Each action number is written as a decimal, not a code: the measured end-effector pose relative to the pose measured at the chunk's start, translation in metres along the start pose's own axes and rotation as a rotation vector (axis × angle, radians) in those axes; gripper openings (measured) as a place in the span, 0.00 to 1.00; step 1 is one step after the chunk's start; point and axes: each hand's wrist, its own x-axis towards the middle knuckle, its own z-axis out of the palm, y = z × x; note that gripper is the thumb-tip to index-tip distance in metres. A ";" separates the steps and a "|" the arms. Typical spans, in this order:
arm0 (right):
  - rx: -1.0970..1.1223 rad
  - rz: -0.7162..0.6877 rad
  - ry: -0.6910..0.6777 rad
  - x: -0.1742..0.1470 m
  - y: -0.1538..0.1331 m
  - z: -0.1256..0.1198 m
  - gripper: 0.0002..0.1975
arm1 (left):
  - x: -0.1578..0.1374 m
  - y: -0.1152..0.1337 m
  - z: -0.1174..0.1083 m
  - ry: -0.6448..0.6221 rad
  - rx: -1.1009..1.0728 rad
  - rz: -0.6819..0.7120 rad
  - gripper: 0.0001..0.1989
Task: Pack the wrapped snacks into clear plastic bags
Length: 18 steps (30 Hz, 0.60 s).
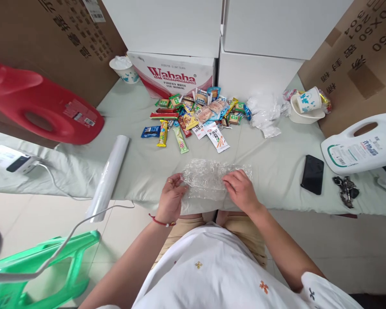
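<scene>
A crinkled clear plastic bag (pixel 204 180) lies across the front of the cloth-covered surface, close to my body. My left hand (pixel 172 193) pinches its left end between thumb and fingers. On the right part of the bag, my right hand (pixel 239 189) has its fingertips closed on the plastic. Beyond the bag sits a loose pile of wrapped snacks (pixel 189 121). Nearest to my hands are a white snack packet (pixel 216 137), a green-wrapped bar (pixel 180 140) and a yellow packet (pixel 162 133).
A plastic roll (pixel 111 171) and red jug (pixel 45 103) are left. More crumpled clear plastic (pixel 266 112) lies right of the pile. Farther right are a black phone (pixel 312 174), keys (pixel 346 191) and a white jug (pixel 366 143). A Wahaha carton (pixel 180 77) stands behind.
</scene>
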 end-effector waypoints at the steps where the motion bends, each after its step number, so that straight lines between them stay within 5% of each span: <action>1: -0.026 -0.008 -0.052 0.005 0.000 0.009 0.11 | -0.005 0.000 -0.005 0.093 0.103 0.111 0.23; 4: -0.116 -0.051 -0.203 0.012 0.001 0.031 0.12 | -0.026 0.000 -0.015 0.214 0.385 0.544 0.19; 7: -0.137 -0.043 -0.280 0.011 0.003 0.041 0.07 | -0.041 -0.010 -0.014 -0.132 0.605 0.834 0.11; 10: -0.068 0.007 -0.287 0.010 0.010 0.042 0.07 | -0.035 -0.031 -0.012 -0.399 0.877 0.887 0.12; 15: 0.037 0.096 -0.250 0.013 0.025 0.027 0.07 | -0.008 -0.057 -0.023 -0.408 1.084 1.058 0.13; 18: 0.045 0.011 -0.270 0.013 0.026 0.020 0.03 | -0.002 -0.059 -0.028 -0.429 1.062 1.123 0.12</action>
